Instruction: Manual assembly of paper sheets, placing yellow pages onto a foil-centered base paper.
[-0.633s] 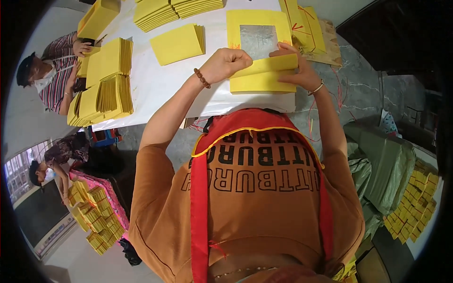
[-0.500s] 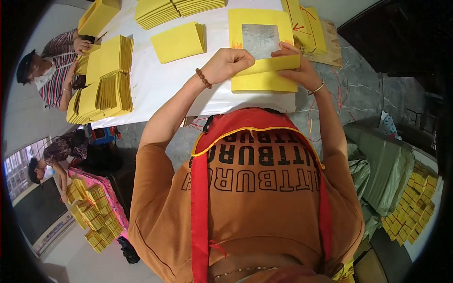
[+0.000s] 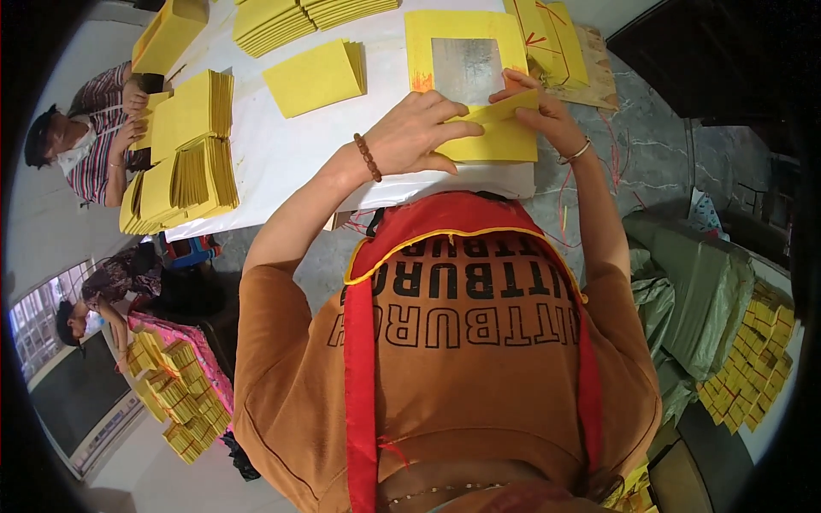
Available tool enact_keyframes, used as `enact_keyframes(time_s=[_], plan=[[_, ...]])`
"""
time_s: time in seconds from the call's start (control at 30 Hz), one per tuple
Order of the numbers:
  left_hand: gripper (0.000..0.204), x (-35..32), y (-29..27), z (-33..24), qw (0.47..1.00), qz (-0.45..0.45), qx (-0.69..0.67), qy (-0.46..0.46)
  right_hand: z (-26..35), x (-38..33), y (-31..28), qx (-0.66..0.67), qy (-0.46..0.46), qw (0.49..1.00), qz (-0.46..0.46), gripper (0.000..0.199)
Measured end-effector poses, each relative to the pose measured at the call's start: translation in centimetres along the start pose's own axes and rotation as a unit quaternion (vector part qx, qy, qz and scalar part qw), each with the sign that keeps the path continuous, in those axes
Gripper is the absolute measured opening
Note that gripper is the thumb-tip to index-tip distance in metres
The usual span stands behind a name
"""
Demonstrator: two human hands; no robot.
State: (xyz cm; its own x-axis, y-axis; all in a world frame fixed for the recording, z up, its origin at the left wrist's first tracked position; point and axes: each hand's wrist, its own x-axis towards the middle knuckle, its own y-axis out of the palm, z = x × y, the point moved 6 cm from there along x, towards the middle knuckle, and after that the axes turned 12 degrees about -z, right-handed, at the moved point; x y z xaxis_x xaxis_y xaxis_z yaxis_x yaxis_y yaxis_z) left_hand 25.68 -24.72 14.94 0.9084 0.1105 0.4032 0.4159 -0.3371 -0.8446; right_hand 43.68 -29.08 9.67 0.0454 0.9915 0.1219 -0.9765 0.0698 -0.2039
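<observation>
In front of me on the white-covered table lies yellow paper (image 3: 421, 43) with a silver foil square (image 3: 466, 68) in its middle. A folded yellow strip (image 3: 505, 109) crosses its near part; whether it belongs to the top sheet I cannot tell. My left hand (image 3: 416, 137) rests across the strip's left end, fingers spread, the thumb below. With thumb and fingers, my right hand (image 3: 550, 118) grips the strip's right end. To the left of the foil paper sits a folded yellow paper packet (image 3: 315, 81).
Stacks of folded yellow paper (image 3: 192, 115) stand along the table's left side, near a co-worker in a striped top (image 3: 92, 137). Tied yellow bundles (image 3: 560, 47) lie at the right edge. Further off are another person, piled bundles (image 3: 180, 402) and green-wrapped packages (image 3: 688, 295).
The raised yellow strip has come down lower. My left hand has gone from a closed pinch to spread fingers over it. My right hand keeps its place at the right end.
</observation>
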Motion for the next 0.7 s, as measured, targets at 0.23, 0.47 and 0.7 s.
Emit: enact_keyframes(time_s=[0.23,0.47,0.7], plan=[[0.054,0.1,-0.3,0.8,0.997,0.002,-0.083,-0.002,-1.3,-0.1,-0.3,0.035,0.036,0.999,-0.013,0.028],[0.027,0.5,-1.2,1.9,0.987,-0.053,-0.152,-0.027,-0.8,0.2,-0.7,0.062,-0.062,0.995,0.042,0.039],[0.015,0.2,-1.0,5.2,0.920,-0.038,-0.270,-0.283,-1.6,-0.6,-0.7,0.034,0.059,0.998,0.002,0.056]])
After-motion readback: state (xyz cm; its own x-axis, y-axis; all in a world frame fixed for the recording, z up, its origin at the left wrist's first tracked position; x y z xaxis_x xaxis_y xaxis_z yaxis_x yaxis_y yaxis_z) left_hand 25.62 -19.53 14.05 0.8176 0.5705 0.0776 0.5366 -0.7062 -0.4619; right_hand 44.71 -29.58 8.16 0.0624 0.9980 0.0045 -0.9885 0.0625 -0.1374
